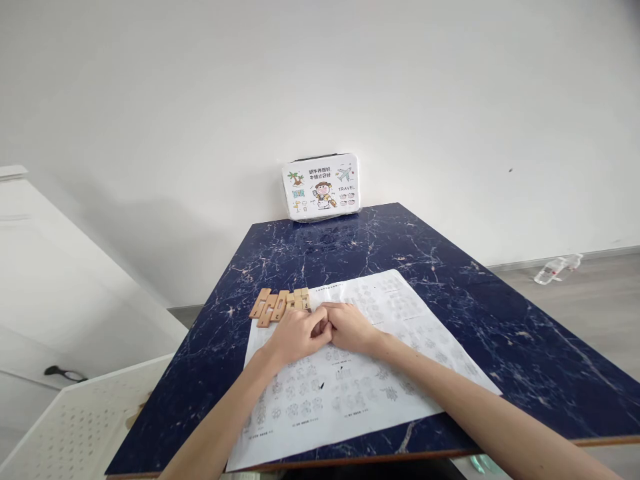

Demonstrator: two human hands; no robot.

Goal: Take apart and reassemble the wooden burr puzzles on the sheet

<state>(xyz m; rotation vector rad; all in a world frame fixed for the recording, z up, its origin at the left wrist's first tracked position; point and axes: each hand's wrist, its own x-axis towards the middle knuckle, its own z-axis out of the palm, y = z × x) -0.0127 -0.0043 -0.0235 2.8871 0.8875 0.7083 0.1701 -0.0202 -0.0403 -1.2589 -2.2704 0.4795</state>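
Observation:
My left hand and my right hand rest together on a white printed sheet in the middle of a dark blue marbled table. Both hands have their fingers curled and pressed against each other; what they hold, if anything, is hidden between them. Several notched wooden puzzle sticks lie in a row just beyond my left hand, partly on the sheet's far left corner. My left knuckles nearly touch the nearest stick.
A white tin case with cartoon travel pictures stands against the wall at the table's far edge. A white perforated surface lies low on the left. A plastic bottle lies on the floor at right.

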